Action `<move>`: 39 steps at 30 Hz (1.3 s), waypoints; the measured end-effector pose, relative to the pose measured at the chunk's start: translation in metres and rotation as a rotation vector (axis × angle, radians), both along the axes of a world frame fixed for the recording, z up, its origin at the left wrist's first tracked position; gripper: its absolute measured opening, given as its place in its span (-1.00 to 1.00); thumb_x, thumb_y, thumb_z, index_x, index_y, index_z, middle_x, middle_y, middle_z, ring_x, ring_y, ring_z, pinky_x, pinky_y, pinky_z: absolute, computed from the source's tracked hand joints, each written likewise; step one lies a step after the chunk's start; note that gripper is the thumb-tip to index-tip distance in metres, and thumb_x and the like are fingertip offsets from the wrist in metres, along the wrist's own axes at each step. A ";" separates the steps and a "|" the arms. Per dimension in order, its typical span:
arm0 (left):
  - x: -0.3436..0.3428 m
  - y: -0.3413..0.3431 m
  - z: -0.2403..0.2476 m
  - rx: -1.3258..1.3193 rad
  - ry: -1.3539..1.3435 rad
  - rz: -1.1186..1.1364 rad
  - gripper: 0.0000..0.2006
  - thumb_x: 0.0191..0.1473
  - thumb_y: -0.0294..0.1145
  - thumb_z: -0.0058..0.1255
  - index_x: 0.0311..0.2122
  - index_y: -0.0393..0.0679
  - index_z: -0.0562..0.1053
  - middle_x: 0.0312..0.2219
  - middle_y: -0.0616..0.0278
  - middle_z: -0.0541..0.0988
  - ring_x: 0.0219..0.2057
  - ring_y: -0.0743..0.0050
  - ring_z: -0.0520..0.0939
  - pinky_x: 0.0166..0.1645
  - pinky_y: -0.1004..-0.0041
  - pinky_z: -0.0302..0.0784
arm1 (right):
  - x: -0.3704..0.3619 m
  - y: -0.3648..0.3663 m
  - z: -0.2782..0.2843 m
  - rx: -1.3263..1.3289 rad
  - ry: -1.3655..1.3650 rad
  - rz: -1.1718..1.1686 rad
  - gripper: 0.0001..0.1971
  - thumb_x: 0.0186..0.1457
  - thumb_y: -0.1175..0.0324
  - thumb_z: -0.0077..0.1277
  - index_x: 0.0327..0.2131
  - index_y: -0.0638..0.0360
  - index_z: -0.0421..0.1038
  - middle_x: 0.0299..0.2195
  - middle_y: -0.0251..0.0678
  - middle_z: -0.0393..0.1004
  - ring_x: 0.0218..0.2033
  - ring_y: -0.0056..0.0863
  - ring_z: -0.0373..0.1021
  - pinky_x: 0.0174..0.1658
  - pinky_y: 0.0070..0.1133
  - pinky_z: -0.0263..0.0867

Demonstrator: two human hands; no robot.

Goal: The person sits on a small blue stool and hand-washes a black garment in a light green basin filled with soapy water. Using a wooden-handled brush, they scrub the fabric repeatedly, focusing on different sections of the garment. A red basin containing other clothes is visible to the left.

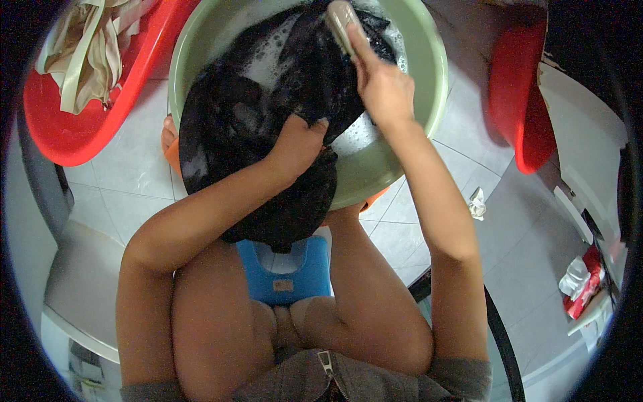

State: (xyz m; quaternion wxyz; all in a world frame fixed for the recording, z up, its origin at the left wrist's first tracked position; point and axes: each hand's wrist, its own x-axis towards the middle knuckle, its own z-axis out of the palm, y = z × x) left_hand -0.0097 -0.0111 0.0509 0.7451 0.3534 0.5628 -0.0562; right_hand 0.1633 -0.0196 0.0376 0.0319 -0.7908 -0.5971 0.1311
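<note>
A wet black garment (228,134) lies in a pale green basin (429,74) of soapy water (268,60) and hangs over its near rim. My left hand (299,144) is closed on a fold of the cloth near the middle of the basin. In my right hand (385,90) is a scrubbing brush (343,25) with a light-coloured back. Its bristles face the black cloth at the basin's far side, and whether they press on it I cannot tell.
A red basin (50,127) with cream-coloured cloth (94,53) stands at the far left. Another red basin (532,144) is at the right. A blue plastic stool (288,285) is between my legs. Crumpled tissue (477,204) lies on the tiled floor (462,161).
</note>
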 end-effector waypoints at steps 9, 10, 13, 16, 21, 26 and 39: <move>-0.004 0.001 0.002 -0.013 -0.016 0.051 -0.74 0.05 -0.29 0.00 -0.26 -0.29 0.41 -0.42 0.22 0.53 -0.43 0.43 0.49 -0.32 0.39 0.39 | -0.007 -0.044 0.012 -0.018 0.583 -0.165 -0.54 0.13 0.30 -0.12 0.12 -0.30 0.18 -0.46 0.04 0.46 -0.44 0.05 0.40 -0.30 -0.28 0.36; -0.007 0.002 -0.001 -0.033 0.033 0.012 -0.74 0.05 -0.28 0.00 -0.27 -0.29 0.41 -0.43 0.22 0.52 -0.43 0.42 0.49 -0.33 0.39 0.39 | -0.010 -0.050 0.025 -0.156 0.672 -0.201 -0.56 0.15 0.31 -0.13 0.12 -0.24 0.19 -0.31 0.01 0.42 -0.30 -0.03 0.38 -0.20 -0.36 0.32; -0.009 -0.005 -0.003 -0.017 -0.017 0.105 -0.73 0.05 -0.25 0.01 -0.30 -0.28 0.40 -0.46 0.21 0.51 -0.45 0.41 0.48 -0.35 0.39 0.38 | -0.015 -0.049 0.057 -0.447 0.784 -0.238 -0.58 0.18 0.32 -0.13 0.12 -0.14 0.20 -0.04 -0.05 0.34 -0.04 -0.16 0.34 -0.02 -0.52 0.25; -0.008 -0.003 -0.003 -0.032 0.010 0.039 -0.73 0.06 -0.25 -0.01 -0.29 -0.28 0.39 -0.45 0.18 0.51 -0.45 0.41 0.48 -0.35 0.40 0.38 | -0.017 -0.039 0.053 -0.414 0.560 -0.104 -0.58 0.15 0.30 -0.11 0.11 -0.22 0.22 -0.22 0.00 0.45 -0.23 -0.06 0.42 -0.18 -0.46 0.35; -0.004 -0.002 -0.008 -0.054 0.018 0.049 -0.77 0.08 -0.28 -0.03 -0.27 -0.24 0.39 -0.41 0.19 0.51 -0.42 0.42 0.49 -0.33 0.40 0.39 | -0.013 -0.005 0.012 -0.239 0.044 0.118 -0.58 0.16 0.21 -0.17 0.11 -0.42 0.18 -0.59 -0.15 0.45 -0.56 -0.12 0.42 -0.49 -0.29 0.35; -0.008 -0.008 -0.011 -0.062 -0.078 0.126 -0.79 0.08 -0.31 -0.04 -0.24 -0.21 0.39 -0.41 0.24 0.52 -0.40 0.45 0.49 -0.31 0.41 0.41 | 0.001 -0.018 0.014 -0.223 -0.050 0.141 -0.53 0.16 0.22 -0.16 0.14 -0.49 0.11 -0.66 -0.17 0.42 -0.62 -0.19 0.41 -0.54 -0.33 0.33; -0.007 0.014 -0.035 -0.301 -0.210 0.599 -0.68 0.12 -0.16 -0.16 -0.10 -0.12 0.38 -0.26 0.18 0.53 -0.18 0.37 0.50 -0.03 0.30 0.36 | -0.029 -0.062 0.042 -0.311 0.786 -0.337 -0.59 0.15 0.25 -0.11 0.09 -0.32 0.23 -0.30 0.01 0.46 -0.30 -0.02 0.43 -0.22 -0.35 0.36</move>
